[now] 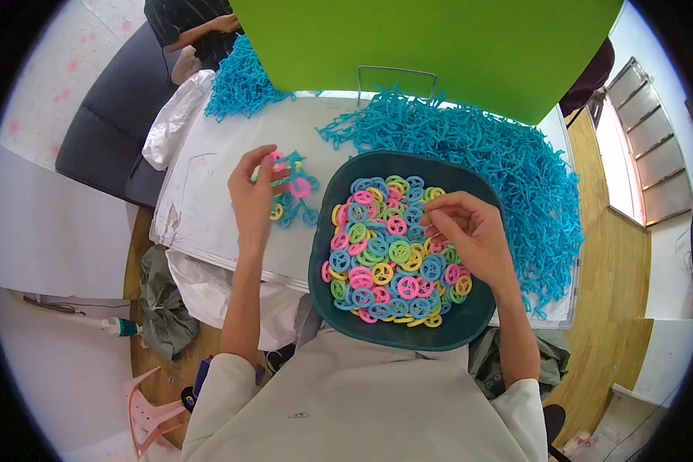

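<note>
My left hand (251, 191) is over the white tabletop, left of the basin, its thumb and forefinger closed at a pink toy wheel (277, 159) on a light-blue plastic piece. Under and beside its fingers lie several blue pieces fitted with wheels (300, 189), pink, yellow and blue. A dark green basin (321, 308) sits in front of me, filled with small spoked plastic wheels (399, 251) in pink, blue, yellow and green. Above the basin's right side my right hand (470, 235) has its fingers curled together; whatever they pinch is too small to make out.
A large heap of blue plastic sticks (508, 177) covers the table's right side, and a smaller heap (242, 81) lies far left. An upright green panel (439, 46) stands at the back. Another person's arm (204, 31) shows far left. A pink chair (146, 412) is lower left.
</note>
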Action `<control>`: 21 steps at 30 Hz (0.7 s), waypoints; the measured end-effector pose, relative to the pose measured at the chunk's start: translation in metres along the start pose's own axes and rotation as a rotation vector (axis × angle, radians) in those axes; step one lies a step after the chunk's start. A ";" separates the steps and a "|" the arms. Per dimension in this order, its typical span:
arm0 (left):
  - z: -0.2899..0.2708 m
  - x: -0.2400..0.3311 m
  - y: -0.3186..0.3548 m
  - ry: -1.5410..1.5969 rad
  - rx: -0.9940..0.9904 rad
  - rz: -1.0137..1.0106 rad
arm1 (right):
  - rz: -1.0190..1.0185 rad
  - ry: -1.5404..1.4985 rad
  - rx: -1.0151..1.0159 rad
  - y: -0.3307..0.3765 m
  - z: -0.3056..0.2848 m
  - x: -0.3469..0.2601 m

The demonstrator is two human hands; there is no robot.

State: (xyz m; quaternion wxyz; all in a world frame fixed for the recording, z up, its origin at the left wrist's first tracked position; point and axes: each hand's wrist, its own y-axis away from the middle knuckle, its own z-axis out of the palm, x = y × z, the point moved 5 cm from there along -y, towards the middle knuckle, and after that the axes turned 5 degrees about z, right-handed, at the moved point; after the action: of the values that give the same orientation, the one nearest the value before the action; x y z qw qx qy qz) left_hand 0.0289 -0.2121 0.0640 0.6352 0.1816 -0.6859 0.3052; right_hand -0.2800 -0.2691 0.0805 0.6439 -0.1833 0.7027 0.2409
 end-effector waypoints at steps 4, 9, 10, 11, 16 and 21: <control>-0.022 -0.023 -0.013 -0.283 -0.049 0.003 | -0.024 0.018 0.019 0.000 0.002 0.000; -0.010 -0.006 -0.012 -0.818 -0.068 0.410 | -0.044 0.052 0.040 0.001 0.000 0.000; 0.004 0.008 -0.010 -0.890 -0.028 0.551 | -0.044 0.054 0.044 0.001 0.000 0.001; 0.017 0.018 -0.009 -0.959 0.013 0.694 | -0.048 0.046 0.053 0.000 -0.001 0.001; 0.069 -0.032 -0.052 -0.935 -0.304 0.609 | -0.050 0.042 0.041 0.001 0.001 -0.006; 0.095 -0.057 -0.075 -1.123 -0.480 0.471 | -0.069 0.042 0.043 0.001 -0.001 -0.001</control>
State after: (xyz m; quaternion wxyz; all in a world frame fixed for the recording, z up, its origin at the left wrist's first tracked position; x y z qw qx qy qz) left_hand 0.0114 -0.3379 0.0213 0.1194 0.0115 -0.9838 0.1330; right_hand -0.2815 -0.2685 0.0816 0.6405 -0.1985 0.7145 0.1996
